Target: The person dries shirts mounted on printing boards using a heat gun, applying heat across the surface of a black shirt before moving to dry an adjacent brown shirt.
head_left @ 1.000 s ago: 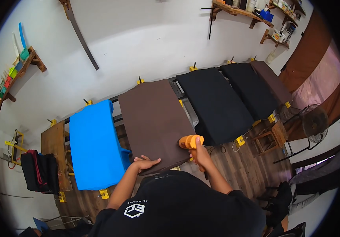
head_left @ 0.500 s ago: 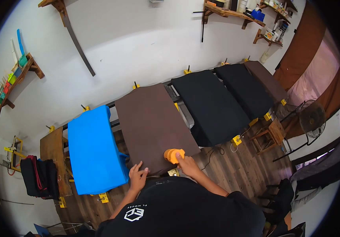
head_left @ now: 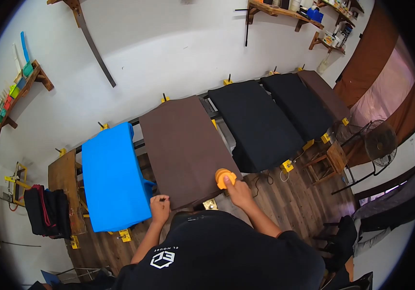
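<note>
A brown cloth (head_left: 185, 145) lies smooth over the board in front of me. On its front right part, my right hand (head_left: 239, 192) grips an orange handheld tool (head_left: 225, 178) with a round body; its exact kind is unclear. The tool's underside is hidden against the cloth. My left hand (head_left: 160, 210) is at the cloth's front left corner, its fingers curled together. Whatever those fingers pinch is too small to make out. Just left of that hand, a bright blue cloth (head_left: 115, 179) covers the neighbouring board.
Black cloths (head_left: 255, 128) cover boards to the right. Dark folded fabric (head_left: 47, 210) hangs over a bare wooden board (head_left: 62, 176) at left. A stool (head_left: 330, 162) and a fan (head_left: 380, 140) stand at right. Yellow brackets (head_left: 287, 166) line the board ends.
My right hand has moved the orange tool right and a little away from me. My left hand went from lying spread on the brown cloth to curled at its left edge.
</note>
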`<move>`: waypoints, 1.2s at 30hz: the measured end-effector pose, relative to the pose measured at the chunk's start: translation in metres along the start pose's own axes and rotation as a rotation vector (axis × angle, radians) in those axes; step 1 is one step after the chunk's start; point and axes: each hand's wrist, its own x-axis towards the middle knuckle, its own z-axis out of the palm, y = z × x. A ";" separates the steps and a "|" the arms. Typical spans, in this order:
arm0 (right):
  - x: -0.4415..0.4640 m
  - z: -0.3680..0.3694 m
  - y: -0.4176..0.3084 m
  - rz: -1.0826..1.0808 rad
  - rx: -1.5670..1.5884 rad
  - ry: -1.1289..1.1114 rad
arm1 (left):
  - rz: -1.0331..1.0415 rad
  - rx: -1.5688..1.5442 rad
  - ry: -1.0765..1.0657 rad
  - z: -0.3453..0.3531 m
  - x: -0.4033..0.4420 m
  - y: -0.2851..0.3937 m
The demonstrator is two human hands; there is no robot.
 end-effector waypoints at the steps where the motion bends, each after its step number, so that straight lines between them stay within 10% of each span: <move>1: 0.007 0.015 0.006 -0.080 0.088 0.008 | 0.087 0.043 -0.064 0.000 0.004 0.005; 9: -0.002 0.029 -0.001 0.209 0.550 -0.459 | 0.227 0.439 -0.230 0.038 -0.008 0.007; 11: -0.004 0.040 0.014 -0.100 0.161 -0.217 | 0.221 0.459 -0.253 0.036 -0.007 0.010; 14: -0.012 0.002 0.001 0.320 0.549 -0.333 | 0.192 0.385 -0.279 0.033 -0.006 0.012; 17: -0.008 0.013 0.034 0.008 0.091 -0.029 | 0.243 0.369 -0.245 0.037 -0.005 0.005; 23: -0.011 -0.016 0.028 0.131 -0.060 0.040 | 0.256 0.429 -0.247 0.040 -0.005 0.004; 28: -0.006 -0.004 0.015 -0.077 0.112 -0.155 | 0.265 0.432 -0.245 0.039 -0.004 0.007; 31: -0.004 -0.001 -0.011 0.259 0.491 -0.422 | 0.253 0.431 -0.242 0.037 -0.006 0.010; 36: -0.002 0.000 -0.006 0.153 0.403 -0.527 | 0.278 0.410 -0.208 0.038 -0.006 0.007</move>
